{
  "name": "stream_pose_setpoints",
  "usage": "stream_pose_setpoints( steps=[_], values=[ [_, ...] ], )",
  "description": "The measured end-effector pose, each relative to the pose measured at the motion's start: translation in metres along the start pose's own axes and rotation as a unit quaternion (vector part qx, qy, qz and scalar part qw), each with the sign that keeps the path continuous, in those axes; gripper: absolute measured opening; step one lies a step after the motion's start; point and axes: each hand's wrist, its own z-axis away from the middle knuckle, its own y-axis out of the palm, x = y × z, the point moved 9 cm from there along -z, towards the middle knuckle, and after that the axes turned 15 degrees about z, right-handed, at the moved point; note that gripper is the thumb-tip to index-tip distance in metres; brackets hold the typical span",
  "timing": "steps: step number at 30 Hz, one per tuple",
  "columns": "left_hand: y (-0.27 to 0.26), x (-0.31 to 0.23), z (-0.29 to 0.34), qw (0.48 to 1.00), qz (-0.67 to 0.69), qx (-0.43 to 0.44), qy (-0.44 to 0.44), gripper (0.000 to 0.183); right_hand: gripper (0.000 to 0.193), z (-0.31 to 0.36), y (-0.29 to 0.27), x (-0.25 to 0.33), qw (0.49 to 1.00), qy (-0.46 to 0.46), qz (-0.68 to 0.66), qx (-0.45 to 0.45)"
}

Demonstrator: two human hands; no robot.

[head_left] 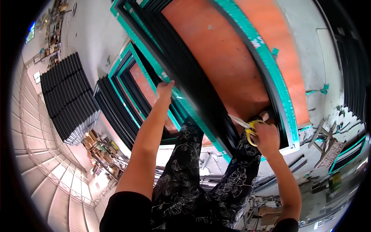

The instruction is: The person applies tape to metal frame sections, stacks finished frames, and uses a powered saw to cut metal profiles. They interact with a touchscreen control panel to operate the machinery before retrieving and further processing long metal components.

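Note:
My right hand is closed round the yellow handles of a pair of scissors. Their metal blades point left, over the inner side of a large black frame with green tape along its faces. Whether the blades are apart is hard to make out. My left hand grips the frame's near left side, thumb on the green-taped edge; its other fingers are partly hidden. The frame stands round my legs, with one foot inside it by the scissors. Orange-red sheeting shows through the opening.
Left of me, more black frames with green tape lie stacked. Beyond them stands a tall stack of black profiles. Shelving with boxes is farther left. At right are a wooden stand and scraps of green tape on the floor.

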Motion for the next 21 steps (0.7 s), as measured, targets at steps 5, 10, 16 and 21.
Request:
stream_pose_setpoints(
  steps=[5,10,16,21],
  values=[
    [0.029,0.006,0.034,0.930,0.264,0.178,-0.186,0.019,0.058,-0.103,0.014,0.098,0.997,-0.058,-0.020,-0.051],
    [0.007,-0.001,0.041,0.856,0.369,0.243,-0.270,0.017,0.054,-0.188,0.040,0.155,0.990,-0.085,0.115,-0.003],
    [0.012,0.002,0.041,0.842,0.367,0.286,-0.272,0.018,0.023,-0.235,0.082,0.193,0.949,-0.167,0.234,0.129],
    [-0.050,-0.079,0.007,0.704,0.582,0.331,-0.239,0.019,0.030,-0.252,0.028,0.190,0.979,-0.103,0.171,0.048]
  ],
)
